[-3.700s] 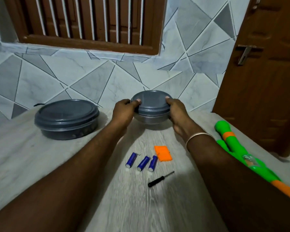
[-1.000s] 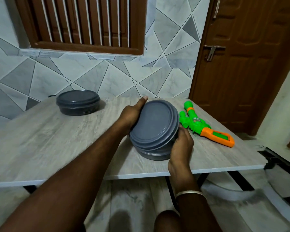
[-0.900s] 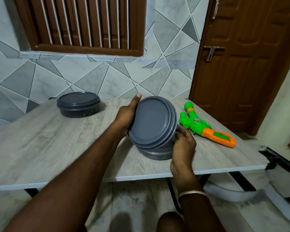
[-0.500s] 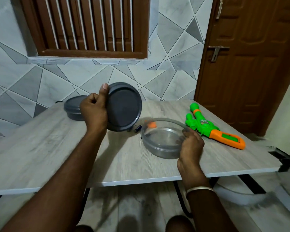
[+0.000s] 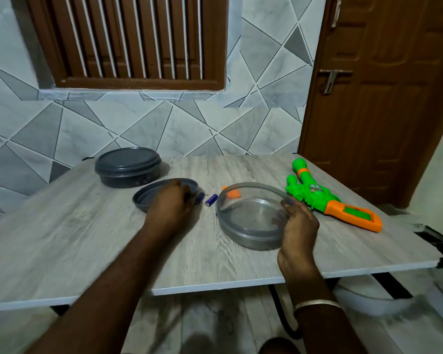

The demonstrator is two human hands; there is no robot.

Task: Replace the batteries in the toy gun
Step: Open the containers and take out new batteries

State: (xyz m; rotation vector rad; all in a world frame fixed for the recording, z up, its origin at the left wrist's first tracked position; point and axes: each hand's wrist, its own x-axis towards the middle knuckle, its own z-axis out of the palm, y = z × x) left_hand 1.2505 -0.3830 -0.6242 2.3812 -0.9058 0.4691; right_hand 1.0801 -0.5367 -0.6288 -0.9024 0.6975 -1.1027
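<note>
The green and orange toy gun (image 5: 330, 199) lies on the right of the table, untouched. An open, empty grey container (image 5: 243, 236) sits at the middle; my right hand (image 5: 298, 223) grips its right rim. Its dark lid (image 5: 151, 194) lies flat on the table to the left, and my left hand (image 5: 170, 208) lies over its near edge with fingers curled on it. Two blue batteries (image 5: 211, 199) lie between lid and container, one partly behind my left fingers. An orange battery cover (image 5: 233, 194) shows through the container's far wall.
A second dark container (image 5: 128, 166) with its lid on stands at the back left of the wooden table (image 5: 74, 238). A tiled wall and a barred window are behind; a brown door (image 5: 381, 98) is at the right. The table's front edge is near me.
My left hand lifted the lid off the container, carried it left and lowered it flat onto the table. My right hand stayed on the container. The batteries came into view.
</note>
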